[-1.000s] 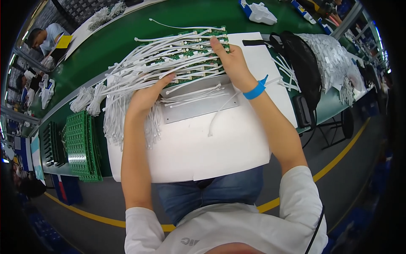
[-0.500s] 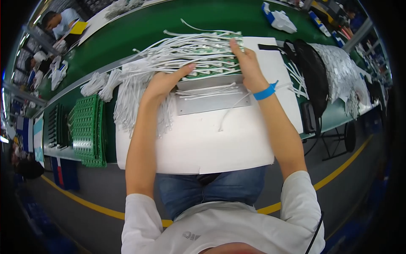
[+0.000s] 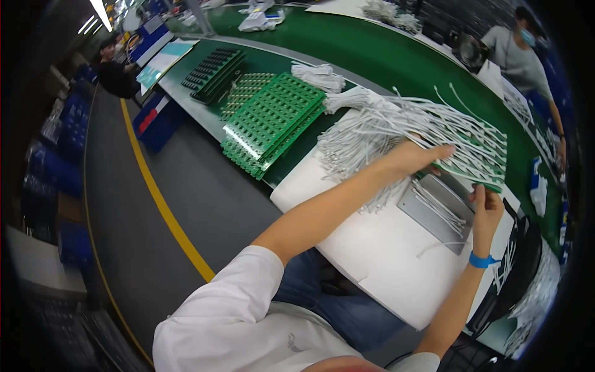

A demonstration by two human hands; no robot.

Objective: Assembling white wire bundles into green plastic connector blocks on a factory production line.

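A green circuit board panel (image 3: 460,172) is covered with rows of thin white cables (image 3: 455,127) whose loose ends trail off to the left. My left hand (image 3: 414,156) grips the panel's near left side, thumb on top among the cables, other fingers mostly hidden underneath. With fingers pinched, my right hand (image 3: 487,208) holds the panel's near right corner. Just below the panel lies a grey metal plate (image 3: 427,217) with several loose white cables on it. A thick heap of white cables (image 3: 353,146) hangs beside my left wrist.
White foam board (image 3: 396,266) covers the bench in front of me. To the left are stacked green perforated panels (image 3: 273,121) and black slotted racks (image 3: 214,71). Tied cable bundles (image 3: 319,77) lie behind the stack. A black bag (image 3: 524,266) sits at right. A co-worker (image 3: 517,56) stands across the bench.
My view has turned to the left, bringing the green stack and the aisle further in. My right hand has shifted from the panel's right side to its near right corner.
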